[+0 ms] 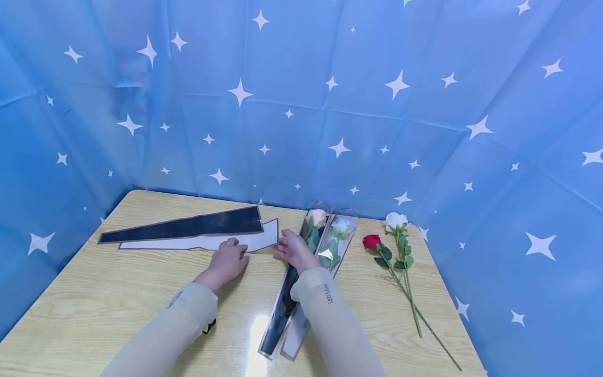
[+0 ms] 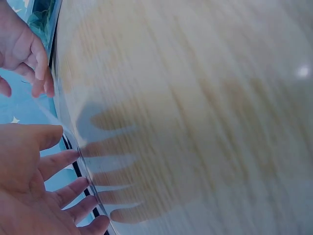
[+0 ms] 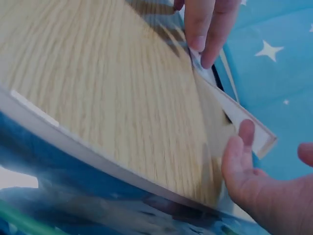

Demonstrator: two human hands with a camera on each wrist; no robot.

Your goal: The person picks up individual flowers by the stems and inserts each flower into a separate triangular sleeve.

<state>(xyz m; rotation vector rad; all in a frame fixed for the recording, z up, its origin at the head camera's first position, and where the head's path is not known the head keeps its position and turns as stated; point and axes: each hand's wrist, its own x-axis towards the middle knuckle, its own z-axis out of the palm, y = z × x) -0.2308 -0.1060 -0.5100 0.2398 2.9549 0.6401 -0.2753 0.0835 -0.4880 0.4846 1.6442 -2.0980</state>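
My left hand (image 1: pixel 228 262) rests its spread fingertips along the near edge of a flat white flower sleeve (image 1: pixel 256 238) with a brown border. In the left wrist view its fingers (image 2: pixel 66 161) are extended over that edge. At the wide right end of the sleeve is my right hand (image 1: pixel 295 250), thumb and fingers apart and slightly bent. The right wrist view shows its fingertips right at the corner of the white sleeve (image 3: pixel 239 115). A black flower sleeve (image 1: pixel 188 225) lies behind, partly overlapping the white one.
Beneath my right forearm lie two filled sleeves, a black one with a pale pink rose (image 1: pixel 316 217) and a white one with a white rose (image 1: pixel 343 226). A loose red rose (image 1: pixel 371 242) and white rose (image 1: pixel 397 221) cross stems at right. A starry blue curtain (image 1: pixel 292 131) borders the wooden table (image 1: pixel 94 303).
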